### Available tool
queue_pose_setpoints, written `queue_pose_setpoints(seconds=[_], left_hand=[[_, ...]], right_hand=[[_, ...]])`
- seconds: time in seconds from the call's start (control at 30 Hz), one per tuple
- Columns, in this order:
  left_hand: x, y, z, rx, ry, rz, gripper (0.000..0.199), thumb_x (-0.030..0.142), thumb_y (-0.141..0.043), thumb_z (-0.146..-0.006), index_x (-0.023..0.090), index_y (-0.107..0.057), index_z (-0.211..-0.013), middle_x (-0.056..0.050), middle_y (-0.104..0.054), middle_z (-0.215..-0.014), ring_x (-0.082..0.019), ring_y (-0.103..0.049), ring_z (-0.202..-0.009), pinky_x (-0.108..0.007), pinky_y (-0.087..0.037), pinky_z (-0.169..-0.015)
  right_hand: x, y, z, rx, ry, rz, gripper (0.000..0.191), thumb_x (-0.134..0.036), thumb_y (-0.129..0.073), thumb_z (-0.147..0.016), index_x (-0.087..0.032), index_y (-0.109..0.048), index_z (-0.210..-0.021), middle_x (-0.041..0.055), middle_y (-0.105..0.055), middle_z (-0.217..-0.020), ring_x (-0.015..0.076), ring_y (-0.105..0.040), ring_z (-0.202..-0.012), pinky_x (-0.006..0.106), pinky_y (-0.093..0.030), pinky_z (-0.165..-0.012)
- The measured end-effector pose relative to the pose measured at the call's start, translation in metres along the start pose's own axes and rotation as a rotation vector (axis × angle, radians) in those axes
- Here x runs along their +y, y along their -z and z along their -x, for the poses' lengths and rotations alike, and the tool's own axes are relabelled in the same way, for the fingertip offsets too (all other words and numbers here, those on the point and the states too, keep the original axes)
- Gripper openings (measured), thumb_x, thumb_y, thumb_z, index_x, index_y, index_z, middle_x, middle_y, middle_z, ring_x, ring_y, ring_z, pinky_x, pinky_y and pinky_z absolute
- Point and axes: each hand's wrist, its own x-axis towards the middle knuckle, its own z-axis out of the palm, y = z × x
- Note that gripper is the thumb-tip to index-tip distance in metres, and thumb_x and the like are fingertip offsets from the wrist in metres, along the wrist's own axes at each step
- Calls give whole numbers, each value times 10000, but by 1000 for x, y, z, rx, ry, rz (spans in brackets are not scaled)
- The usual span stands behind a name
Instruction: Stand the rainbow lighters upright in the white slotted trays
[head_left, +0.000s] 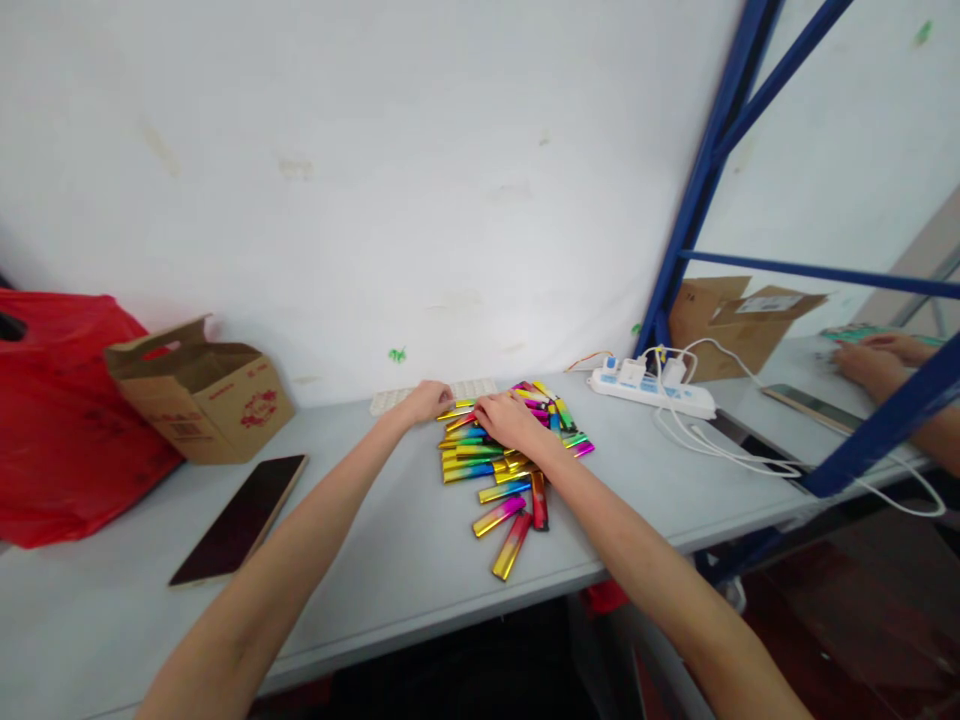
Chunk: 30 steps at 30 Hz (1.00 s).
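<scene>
A loose pile of shiny lighters, coloured in gold, blue, green, pink and red gradients, lies on the grey table. My right hand rests over the pile, fingers curled down at a gold lighter whose end sticks out to the left. Just left of it, my left hand is closed, its fingertips bent in beside the pile; what they hold is hidden. Behind both hands a pale tray with small cells lies along the wall, partly covered by my left hand.
At left stand a red plastic bag, an open cardboard box and a dark-screened tablet. On the right lie a power strip with white cables, a dark phone and a blue frame post. Another person's hands work beyond it.
</scene>
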Motion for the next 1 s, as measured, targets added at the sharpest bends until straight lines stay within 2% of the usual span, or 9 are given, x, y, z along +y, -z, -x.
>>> queue_pose_setpoints(seconds=[0.13,0.27,0.4,0.5,0.57,0.67,0.73,0.83,1.0], left_hand=[[6,8,1,65,33,2,182,313,-616,-767,165,-718,-792,-78,-745,-788,-216,-673,-759,-293,-494,-725],[6,34,25,127,38,20,236,348,-582,-816,154,-701,-876,-82,-743,-816,-222,-678,-780,-307,-501,-730],[-2,73,92,165,40,49,310,480,-570,-830,197,-689,-876,-44,-743,-821,-214,-673,-770,-297,-502,-721],[-7,95,159,138,135,58,340,568,-574,-805,245,-681,-812,-8,-727,-760,-207,-649,-699,-287,-482,-666],[-8,100,201,80,190,58,355,609,-579,-804,271,-688,-803,12,-701,-706,-201,-620,-649,-284,-453,-620],[-8,93,246,-31,214,94,342,604,-591,-792,279,-688,-748,11,-662,-633,-196,-572,-588,-285,-412,-558],[-6,80,258,-110,171,156,313,563,-596,-809,273,-678,-727,3,-686,-685,-190,-580,-606,-287,-423,-585],[-1,57,253,-183,103,196,285,496,-570,-851,256,-654,-723,-7,-687,-723,-190,-601,-659,-282,-432,-636],[5,37,219,-164,31,114,283,454,-551,-884,236,-582,-706,-22,-664,-723,-204,-592,-677,-294,-385,-631]], right_hand=[[7,3,3,34,13,-46,287,-286,-440,-1044,-155,-651,-1187,133,-700,-1162,246,-638,-1100,410,-424,-1019],[14,19,6,135,12,-117,294,-278,-461,-1038,-149,-622,-1248,132,-677,-1191,242,-615,-1133,404,-408,-1047],[6,53,25,154,159,-283,227,-262,-474,-1035,-165,-665,-1109,82,-682,-1071,192,-632,-1029,332,-463,-965],[-11,79,66,88,266,-377,218,-257,-481,-1030,-216,-658,-1151,55,-674,-1110,191,-628,-1060,343,-476,-977],[-23,89,102,-9,303,-372,252,-266,-480,-1028,-262,-639,-1224,58,-649,-1175,205,-609,-1128,363,-476,-1009],[-37,86,147,-148,326,-347,317,-326,-537,-1008,-329,-594,-1320,66,-605,-1277,217,-592,-1171,361,-493,-1009],[-41,76,161,-176,339,-316,287,-327,-545,-1006,-335,-618,-1283,64,-613,-1274,228,-584,-1179,382,-492,-1014],[-43,58,157,-127,327,-280,204,-295,-527,-1015,-279,-664,-1165,79,-626,-1241,232,-586,-1166,411,-478,-1038],[-37,50,139,-121,240,-321,171,-309,-580,-989,-253,-626,-1144,78,-650,-1186,230,-612,-1117,391,-500,-988]])
